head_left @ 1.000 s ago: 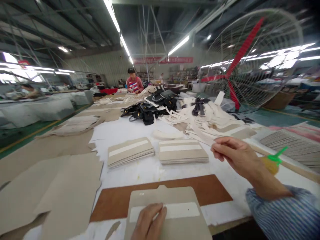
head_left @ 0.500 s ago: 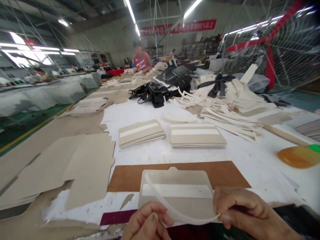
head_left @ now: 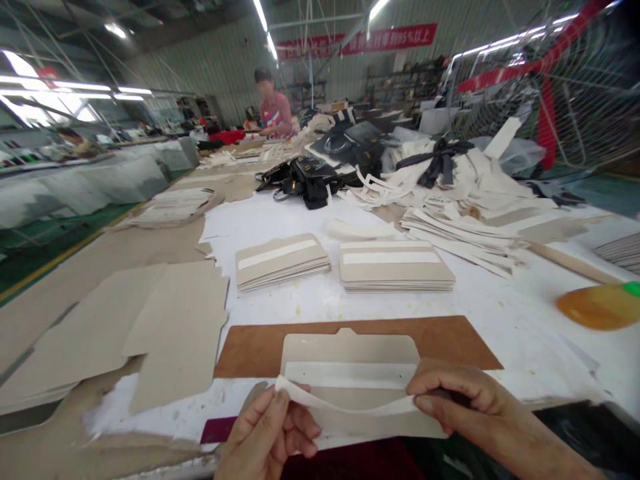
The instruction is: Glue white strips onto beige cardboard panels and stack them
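A white strip sags between my two hands, just above a beige cardboard panel. My left hand pinches the strip's left end between thumb and forefinger. The other end is pinched in my right hand, near the panel's right edge. The panel has a small tab on its far edge and a white band stuck across it. It lies partly over a brown board, and its near part shows below the strip.
Two stacks of similar banded panels, a left stack and a right stack, stand beyond. Cut beige sheets lie left. White strips, black bags and an orange bottle are farther off. A co-worker stands at the far end.
My left hand has moved left and up and now grips the strip's formerly loose end. The strip is drawn out between both hands. My right hand has shifted slightly left and up.
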Tool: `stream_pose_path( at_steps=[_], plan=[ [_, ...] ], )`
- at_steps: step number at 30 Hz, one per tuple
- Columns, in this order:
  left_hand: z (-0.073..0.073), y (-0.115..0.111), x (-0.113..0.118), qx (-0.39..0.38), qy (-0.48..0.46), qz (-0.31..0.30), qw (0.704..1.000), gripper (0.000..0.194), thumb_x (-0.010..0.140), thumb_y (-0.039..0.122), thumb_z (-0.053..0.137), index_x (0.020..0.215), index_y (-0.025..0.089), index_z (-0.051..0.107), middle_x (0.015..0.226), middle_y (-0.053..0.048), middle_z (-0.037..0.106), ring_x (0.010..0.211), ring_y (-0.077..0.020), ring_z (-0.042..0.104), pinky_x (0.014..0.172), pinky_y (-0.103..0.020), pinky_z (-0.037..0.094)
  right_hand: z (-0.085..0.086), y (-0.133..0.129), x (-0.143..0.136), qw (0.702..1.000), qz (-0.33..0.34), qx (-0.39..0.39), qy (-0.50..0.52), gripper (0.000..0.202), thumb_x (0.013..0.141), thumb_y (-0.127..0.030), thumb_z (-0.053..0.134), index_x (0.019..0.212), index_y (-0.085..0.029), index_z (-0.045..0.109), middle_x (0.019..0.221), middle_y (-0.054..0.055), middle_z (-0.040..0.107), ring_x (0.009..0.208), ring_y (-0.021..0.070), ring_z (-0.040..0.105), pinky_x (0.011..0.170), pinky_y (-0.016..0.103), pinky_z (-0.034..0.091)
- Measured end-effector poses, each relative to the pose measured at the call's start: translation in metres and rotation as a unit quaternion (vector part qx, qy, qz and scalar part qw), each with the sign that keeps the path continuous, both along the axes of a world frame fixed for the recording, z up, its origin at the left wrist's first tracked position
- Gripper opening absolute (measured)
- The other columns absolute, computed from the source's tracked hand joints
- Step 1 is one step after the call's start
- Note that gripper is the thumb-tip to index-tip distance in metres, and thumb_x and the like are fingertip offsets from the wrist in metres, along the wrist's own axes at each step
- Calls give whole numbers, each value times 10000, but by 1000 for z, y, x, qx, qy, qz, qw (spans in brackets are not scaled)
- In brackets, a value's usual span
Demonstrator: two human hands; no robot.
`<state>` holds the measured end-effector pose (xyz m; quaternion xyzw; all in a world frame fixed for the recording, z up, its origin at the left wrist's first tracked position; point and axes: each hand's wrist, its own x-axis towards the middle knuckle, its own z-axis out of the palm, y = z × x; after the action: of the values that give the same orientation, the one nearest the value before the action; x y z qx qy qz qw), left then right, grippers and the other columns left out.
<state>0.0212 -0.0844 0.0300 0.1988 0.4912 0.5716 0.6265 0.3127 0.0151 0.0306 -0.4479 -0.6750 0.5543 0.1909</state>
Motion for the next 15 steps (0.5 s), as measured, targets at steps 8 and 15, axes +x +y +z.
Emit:
stream_pose_path(
  at_steps=[8,15],
  plan=[
    [-8,24,-1,-21,150,122,981,564,613,654,916,751,179,646,711,-20,696,547,-89,556,455,-169,404,-24,25,17,996,-56,33,-52,402,905,-641,652,835,-260,760,769,24,697,713,190,648,631,243,547],
    [-6,46,-16,-7,316,45,948,461,825,643,658,724,193,661,573,3,617,468,-97,419,459,-221,297,-34,51,19,987,-101,98,-73,455,892,-676,627,873,-249,783,762,38,721,695,197,660,623,257,559]
  ],
)
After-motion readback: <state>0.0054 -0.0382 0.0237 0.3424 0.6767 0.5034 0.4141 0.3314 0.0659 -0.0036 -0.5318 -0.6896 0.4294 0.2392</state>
